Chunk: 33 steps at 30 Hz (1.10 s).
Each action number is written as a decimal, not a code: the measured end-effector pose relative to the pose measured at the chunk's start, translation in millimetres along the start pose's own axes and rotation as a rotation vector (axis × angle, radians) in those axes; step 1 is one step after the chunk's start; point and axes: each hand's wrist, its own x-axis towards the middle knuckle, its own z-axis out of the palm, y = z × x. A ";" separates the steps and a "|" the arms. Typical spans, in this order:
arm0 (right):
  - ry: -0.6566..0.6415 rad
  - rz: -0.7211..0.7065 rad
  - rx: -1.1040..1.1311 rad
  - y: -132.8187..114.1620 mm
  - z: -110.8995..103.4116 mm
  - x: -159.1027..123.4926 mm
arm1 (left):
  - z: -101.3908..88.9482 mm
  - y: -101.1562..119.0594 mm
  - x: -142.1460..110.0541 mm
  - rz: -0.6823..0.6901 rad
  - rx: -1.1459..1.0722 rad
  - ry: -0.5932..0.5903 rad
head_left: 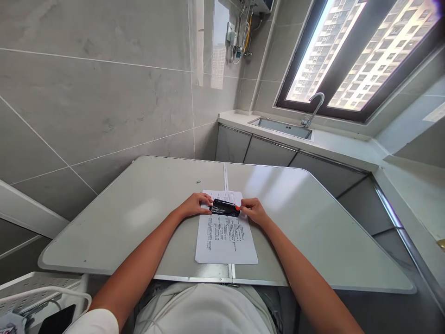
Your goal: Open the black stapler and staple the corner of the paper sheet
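With a white basket (52,280) down at my near left, I've got the pale table (153,185) right in front of me, and a printed sheet (225,255) lies flat on it across the centre seam. Over the far part of that sheet, here's the black stapler (225,208), lying lengthwise from left to right. My left hand (197,205) has its left end gripped, fingers on the far side and thumb on the near; my right hand (253,211) is curled closed, fingertips pinching the orange tip at its right end. Just past the sheet, a little to the left, there's a tiny greyish piece (198,181) on the tabletop, too small to make out. Farther off to the right runs a white counter (340,144) with a sink (285,127) and a curved faucet (317,106), and beyond them a dark-framed window (327,81) looks onto tall buildings.
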 end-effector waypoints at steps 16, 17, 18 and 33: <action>0.022 0.020 0.028 -0.9 7.4 -3.2 | -1.8 5.8 -2.9 -0.002 0.039 -0.021; 0.038 0.014 0.020 -3.9 8.3 -3.4 | -2.2 6.0 -2.8 0.005 0.046 -0.024; 0.053 0.007 0.012 -7.8 9.2 -2.7 | -2.4 6.0 -2.6 0.009 0.050 -0.025; -0.158 -0.004 -0.200 -47.5 41.5 22.3 | -5.0 13.2 -5.2 0.041 0.054 -0.045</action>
